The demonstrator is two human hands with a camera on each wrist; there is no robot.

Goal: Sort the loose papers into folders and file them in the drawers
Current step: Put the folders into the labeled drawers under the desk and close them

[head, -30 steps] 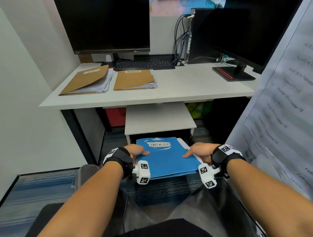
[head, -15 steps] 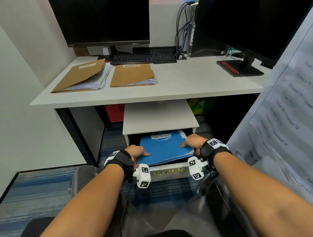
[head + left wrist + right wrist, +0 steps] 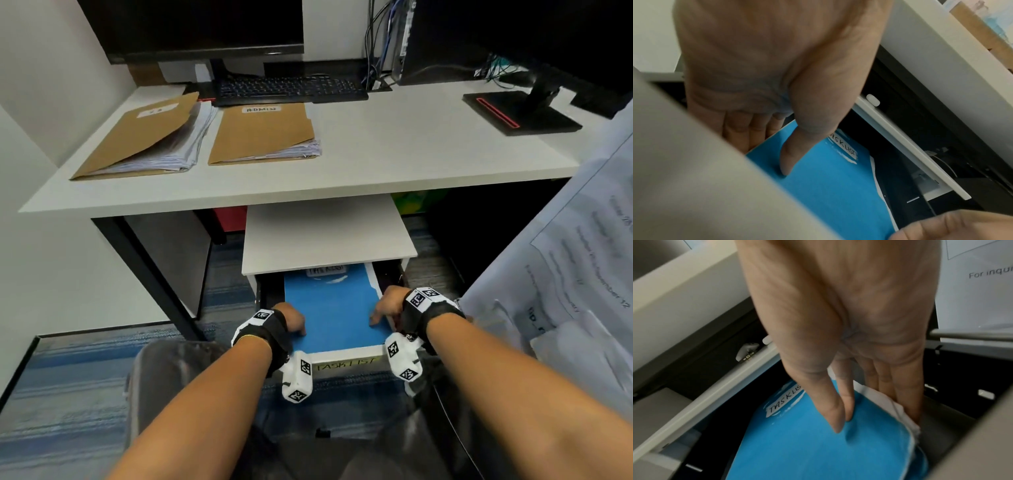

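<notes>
A blue folder [image 3: 332, 308] labelled TASK LIST lies inside the open top drawer [image 3: 346, 365], whose white front carries the same label. My left hand [image 3: 293, 320] pinches the folder's left edge, thumb [image 3: 791, 154] on top and fingers beneath. My right hand [image 3: 387, 306] pinches the right edge. Its thumb and forefinger press on the blue folder [image 3: 797, 451] cover, while the other fingers [image 3: 906, 402] go under the white sheets that stick out of it. The folder's far end reaches under the cabinet top [image 3: 325, 236].
Two brown folders stuffed with papers lie on the white desk [image 3: 411, 157], one at the left [image 3: 144, 137] and one marked ADMIN [image 3: 262, 133]. Behind them sit a keyboard [image 3: 291, 89] and a monitor stand [image 3: 520, 113]. Printed sheets [image 3: 565, 274] hang close at my right.
Both hands have lowered the blue folder from above the drawer front down into the drawer and pushed it further back. My head has leaned closer.
</notes>
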